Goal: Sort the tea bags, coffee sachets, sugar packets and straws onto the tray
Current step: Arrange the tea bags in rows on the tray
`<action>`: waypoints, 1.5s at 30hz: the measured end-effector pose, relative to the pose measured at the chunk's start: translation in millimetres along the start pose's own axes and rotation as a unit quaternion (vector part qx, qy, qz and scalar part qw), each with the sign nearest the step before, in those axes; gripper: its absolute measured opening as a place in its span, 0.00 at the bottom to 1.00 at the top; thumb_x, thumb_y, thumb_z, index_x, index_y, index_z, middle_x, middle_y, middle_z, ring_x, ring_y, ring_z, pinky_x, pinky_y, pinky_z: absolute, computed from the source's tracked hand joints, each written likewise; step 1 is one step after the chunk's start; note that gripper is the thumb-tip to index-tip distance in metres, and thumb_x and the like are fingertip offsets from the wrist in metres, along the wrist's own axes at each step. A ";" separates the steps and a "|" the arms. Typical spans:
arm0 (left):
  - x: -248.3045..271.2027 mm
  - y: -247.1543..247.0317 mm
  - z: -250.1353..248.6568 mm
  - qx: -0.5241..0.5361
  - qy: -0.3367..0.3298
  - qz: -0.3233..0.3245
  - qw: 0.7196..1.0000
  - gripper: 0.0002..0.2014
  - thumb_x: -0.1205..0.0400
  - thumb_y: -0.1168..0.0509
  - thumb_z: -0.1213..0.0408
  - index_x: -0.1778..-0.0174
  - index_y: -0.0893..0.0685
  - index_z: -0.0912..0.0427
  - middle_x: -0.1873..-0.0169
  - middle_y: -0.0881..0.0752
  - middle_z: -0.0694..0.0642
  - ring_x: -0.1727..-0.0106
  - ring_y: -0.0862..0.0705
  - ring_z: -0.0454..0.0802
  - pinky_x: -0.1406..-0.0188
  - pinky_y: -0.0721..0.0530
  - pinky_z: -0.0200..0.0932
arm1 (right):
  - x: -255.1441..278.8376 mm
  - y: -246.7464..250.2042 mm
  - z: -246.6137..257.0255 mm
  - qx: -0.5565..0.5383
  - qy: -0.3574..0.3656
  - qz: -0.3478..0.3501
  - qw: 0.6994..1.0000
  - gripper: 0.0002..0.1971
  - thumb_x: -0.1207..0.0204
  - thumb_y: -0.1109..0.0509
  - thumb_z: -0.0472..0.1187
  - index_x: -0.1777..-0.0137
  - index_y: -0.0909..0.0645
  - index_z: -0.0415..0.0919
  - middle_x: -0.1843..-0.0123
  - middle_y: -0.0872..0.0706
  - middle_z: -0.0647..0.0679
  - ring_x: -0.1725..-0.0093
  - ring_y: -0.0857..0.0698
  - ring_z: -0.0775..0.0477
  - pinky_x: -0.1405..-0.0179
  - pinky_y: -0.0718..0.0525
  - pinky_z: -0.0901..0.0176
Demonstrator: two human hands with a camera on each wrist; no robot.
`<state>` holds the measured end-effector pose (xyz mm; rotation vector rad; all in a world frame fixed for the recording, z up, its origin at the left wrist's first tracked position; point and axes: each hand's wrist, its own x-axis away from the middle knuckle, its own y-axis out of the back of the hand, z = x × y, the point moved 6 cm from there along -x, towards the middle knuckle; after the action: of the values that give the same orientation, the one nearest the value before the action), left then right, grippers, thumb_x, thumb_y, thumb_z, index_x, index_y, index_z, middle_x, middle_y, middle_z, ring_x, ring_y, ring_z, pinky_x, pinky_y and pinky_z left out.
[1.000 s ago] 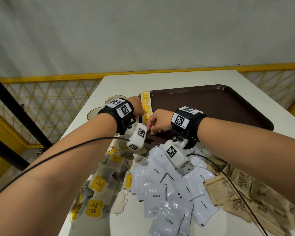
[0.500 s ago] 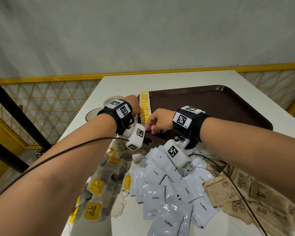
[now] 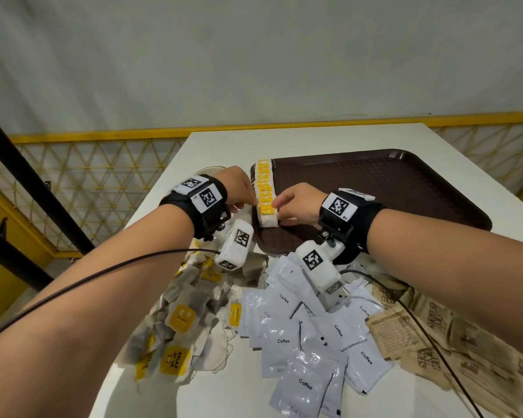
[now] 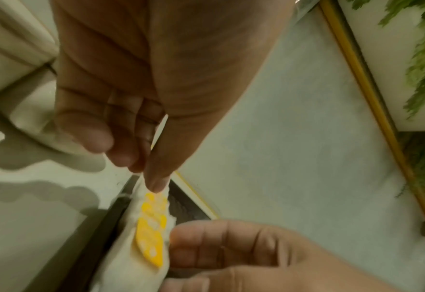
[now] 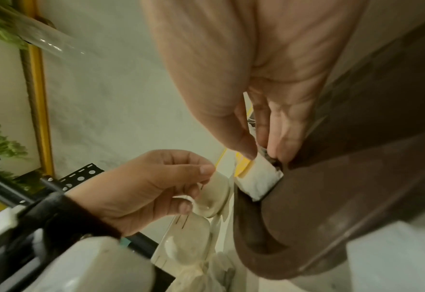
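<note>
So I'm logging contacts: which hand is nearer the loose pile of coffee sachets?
Right. The right hand is at the tea bag row on the tray, directly beyond the coffee sachets; the left hand is further left, beyond the loose tea bags.

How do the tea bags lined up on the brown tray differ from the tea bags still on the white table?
The row of tea bags stands neat and overlapped along the brown tray edge; the loose tea bags lie scattered flat, strings tangled. Both hands touch the row only. Both have yellow tags.

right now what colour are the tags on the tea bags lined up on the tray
Yellow, on white tea bags; clearest in the head view.
</note>
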<state>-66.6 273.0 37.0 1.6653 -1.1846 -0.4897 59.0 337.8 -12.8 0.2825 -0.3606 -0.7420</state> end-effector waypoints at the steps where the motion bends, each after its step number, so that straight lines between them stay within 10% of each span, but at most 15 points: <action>1: 4.8 7.5 3.1 0.020 -0.006 -0.007 1.000 0.04 0.21 0.29 0.65 0.56 0.14 0.63 0.70 0.16 0.56 0.75 0.19 0.46 0.82 0.20 0.34 | -0.1 1.4 1.5 -0.005 0.003 -0.005 1.000 0.11 0.29 0.31 0.22 0.51 0.16 0.36 0.49 0.16 0.36 0.51 0.15 0.43 0.44 0.13 0.46; 7: 50.1 28.2 39.9 -0.039 -0.046 0.098 0.993 0.08 0.25 0.26 0.66 0.51 0.12 0.58 0.58 0.11 0.53 0.59 0.13 0.48 0.57 0.13 0.39 | 19.8 -19.8 30.7 0.107 0.067 0.075 0.989 0.13 0.28 0.27 0.29 0.44 0.15 0.38 0.45 0.13 0.38 0.48 0.14 0.45 0.39 0.14 0.49; 14: 90.0 27.6 89.5 -0.246 -0.040 0.122 0.961 0.24 0.29 0.22 0.56 0.37 0.19 0.43 0.43 0.21 0.44 0.43 0.22 0.43 0.55 0.26 0.34 | 51.0 -104.1 52.3 0.414 0.169 0.211 0.869 0.40 0.30 0.21 0.45 0.19 0.35 0.47 0.21 0.30 0.49 0.25 0.28 0.48 0.36 0.29 0.63; 19: 85.3 15.0 107.8 -0.150 0.024 0.160 0.975 0.17 0.29 0.23 0.68 0.47 0.15 0.50 0.49 0.19 0.54 0.62 0.16 0.49 0.64 0.12 0.42 | 49.3 -127.3 52.6 0.533 0.197 0.212 0.795 0.37 0.29 0.23 0.36 0.21 0.33 0.48 0.27 0.25 0.45 0.33 0.21 0.43 0.47 0.23 0.61; 25: 78.1 14.3 105.9 -0.126 0.010 0.158 0.979 0.07 0.27 0.25 0.72 0.63 0.15 0.57 0.70 0.16 0.53 0.73 0.17 0.47 0.72 0.15 0.38 | 41.3 -120.9 58.2 0.533 0.221 0.159 0.801 0.22 0.24 0.28 0.38 0.31 0.25 0.39 0.34 0.20 0.41 0.43 0.21 0.42 0.56 0.30 0.61; 29: 84.1 40.1 94.0 -0.086 -0.021 0.088 0.992 0.07 0.26 0.26 0.73 0.57 0.14 0.58 0.70 0.14 0.53 0.77 0.15 0.42 0.74 0.18 0.32 | 45.8 -90.4 70.3 0.414 0.217 0.097 0.879 0.19 0.24 0.29 0.40 0.34 0.23 0.40 0.46 0.19 0.47 0.49 0.20 0.47 0.57 0.27 0.61; 33: 95.5 64.8 65.2 0.033 -0.065 0.000 0.997 0.06 0.26 0.25 0.69 0.55 0.14 0.57 0.69 0.15 0.53 0.75 0.15 0.40 0.73 0.18 0.28 | 63.9 -47.9 69.2 0.017 0.117 0.108 0.987 0.14 0.22 0.31 0.35 0.38 0.25 0.43 0.54 0.17 0.44 0.60 0.16 0.49 0.63 0.14 0.56; 37: 97.9 49.3 26.3 0.295 -0.104 -0.021 0.950 0.07 0.25 0.27 0.69 0.53 0.15 0.60 0.65 0.16 0.57 0.70 0.17 0.47 0.65 0.12 0.40 | 94.3 -20.3 45.0 -0.283 0.000 0.186 0.941 0.07 0.19 0.36 0.33 0.43 0.25 0.40 0.57 0.18 0.40 0.62 0.16 0.46 0.64 0.13 0.56; 45: 86.6 -49.7 -39.2 0.619 -0.070 0.010 0.782 0.05 0.18 0.36 0.72 0.48 0.19 0.62 0.62 0.13 0.58 0.69 0.14 0.47 0.68 0.11 0.43 | 122.9 21.3 -14.9 -0.521 -0.022 0.077 0.850 0.13 0.32 0.28 0.37 0.50 0.18 0.31 0.52 0.12 0.33 0.56 0.11 0.39 0.60 0.10 0.53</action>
<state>24.9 217.7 27.8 2.7156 -1.8079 0.3328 161.7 268.7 8.6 -0.7894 0.0171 -0.6901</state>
